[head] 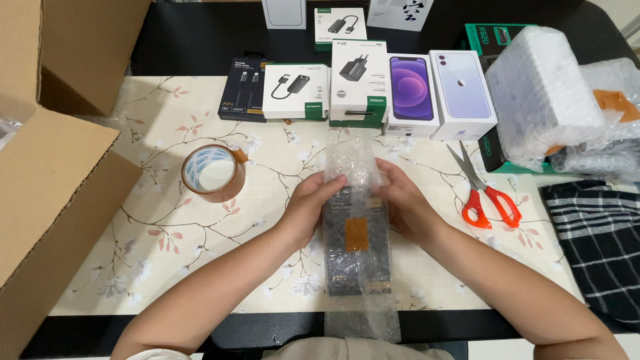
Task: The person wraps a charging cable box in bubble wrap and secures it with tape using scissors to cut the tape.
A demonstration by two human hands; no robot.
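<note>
**Two hands wrapping one dark box in bubble wrap**

I see one dark flat box in bubble wrap [357, 233] lying at the middle of the floral table [167, 253]. My left hand [312, 203] and right hand [403, 200] press its upper sides, fingers curled together onto the wrap. Nearby I count one roll of brown tape [213, 172] to the left, one pair of red-handled scissors [485, 193] to the right, six small product boxes [360, 87] behind, and one cardboard carton [47, 187] at far left.

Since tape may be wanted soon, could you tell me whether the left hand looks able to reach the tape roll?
Probably yes: the tape roll lies just beside the left hand with bare tabletop between, though that hand now holds the bubble-wrapped box.
</note>
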